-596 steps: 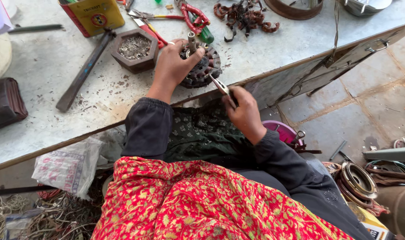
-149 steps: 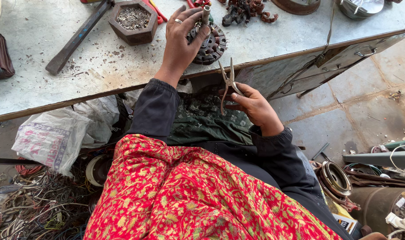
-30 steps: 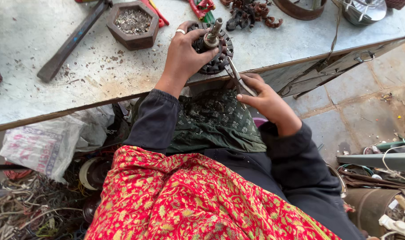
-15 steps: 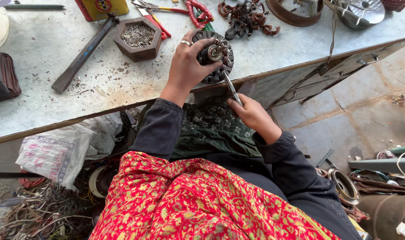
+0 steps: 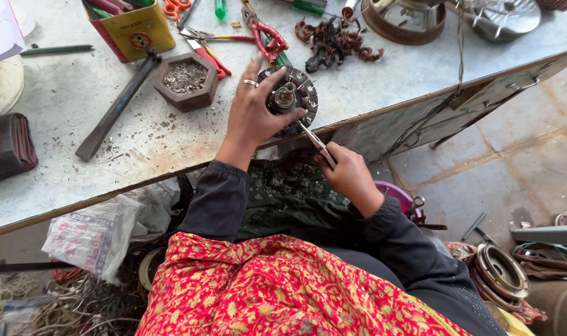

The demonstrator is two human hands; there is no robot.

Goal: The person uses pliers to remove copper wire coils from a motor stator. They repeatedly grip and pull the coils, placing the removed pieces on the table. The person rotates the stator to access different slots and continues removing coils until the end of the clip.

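Grey, scuffed metal workbench [image 5: 59,106] spans the top w/ a hexagonal wooden tray of filings [image 5: 186,79] on it. At its front edge, your left hand [image 5: 253,118] grips the round dark slotted motor core [image 5: 294,98]. Your right hand [image 5: 349,175] is closed on thin metal pliers [image 5: 316,144], tips at the core's rim.
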